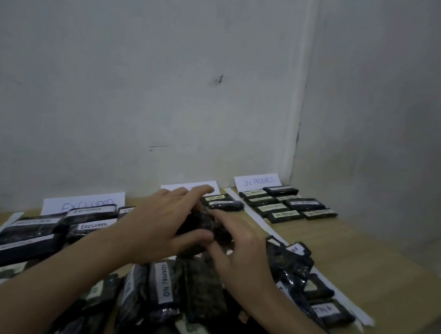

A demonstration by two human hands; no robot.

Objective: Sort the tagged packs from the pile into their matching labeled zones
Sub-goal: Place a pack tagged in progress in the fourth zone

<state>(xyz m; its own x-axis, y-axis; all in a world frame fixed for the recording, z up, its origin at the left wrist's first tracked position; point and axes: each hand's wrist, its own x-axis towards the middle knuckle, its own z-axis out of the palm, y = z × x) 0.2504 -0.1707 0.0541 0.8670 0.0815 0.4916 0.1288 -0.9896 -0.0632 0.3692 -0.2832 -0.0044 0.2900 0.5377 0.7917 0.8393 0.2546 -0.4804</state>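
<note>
Dark packs still lie heaped in the pile (178,307) close by, so lots are left. Both hands hold one pack (202,228) above it: left hand (163,223) wrapped around, right hand (237,249) pinching its edge. Many packs already sit by the EXCLUDED sign (86,205) and the ON PROGRESS sign (257,182).

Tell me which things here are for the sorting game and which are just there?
For the job:
- left hand and right hand, together holding a dark pack
- pile of packs
- EXCLUDED sign with its packs
- ON PROGRESS sign with its packs
- white divider strip

Just there:
- wall
- wooden table
</note>
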